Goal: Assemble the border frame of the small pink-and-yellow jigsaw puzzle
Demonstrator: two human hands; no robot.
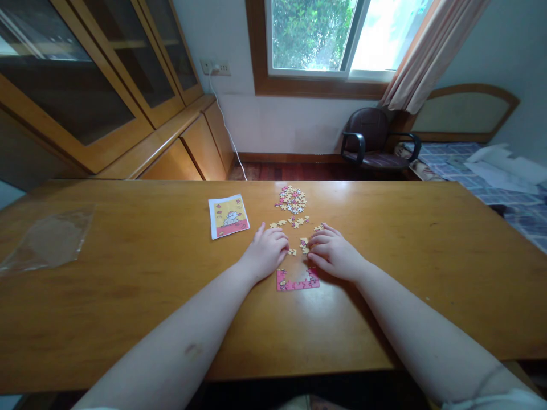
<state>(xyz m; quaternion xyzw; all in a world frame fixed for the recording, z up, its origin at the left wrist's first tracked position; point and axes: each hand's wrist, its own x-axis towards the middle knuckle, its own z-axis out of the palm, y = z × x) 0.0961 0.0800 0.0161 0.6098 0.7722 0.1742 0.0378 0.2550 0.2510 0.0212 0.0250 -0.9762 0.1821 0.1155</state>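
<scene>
My left hand (268, 250) rests palm down on the table, fingers bent, with thumb and index fingertip at a small yellow puzzle piece (292, 251). Opposite it, my right hand (335, 251) has its thumb and fingertips closed at the edge of a short strip of joined yellow and pink puzzle pieces (304, 245). Nearer to me lies a joined pink puzzle border (298, 285), U-shaped with its opening away from me. Beyond my hands are a row of loose yellow pieces (298, 221) and a heap of puzzle pieces (292, 199). My fingers partly hide the pieces they touch.
A picture card (229, 217) with a white animal on yellow and pink lies left of the pieces. A clear plastic bag (53, 236) is at the far left of the wooden table (171, 319). Past the table stand a cabinet (171, 154), an office chair (374, 139) and a bed (453, 165).
</scene>
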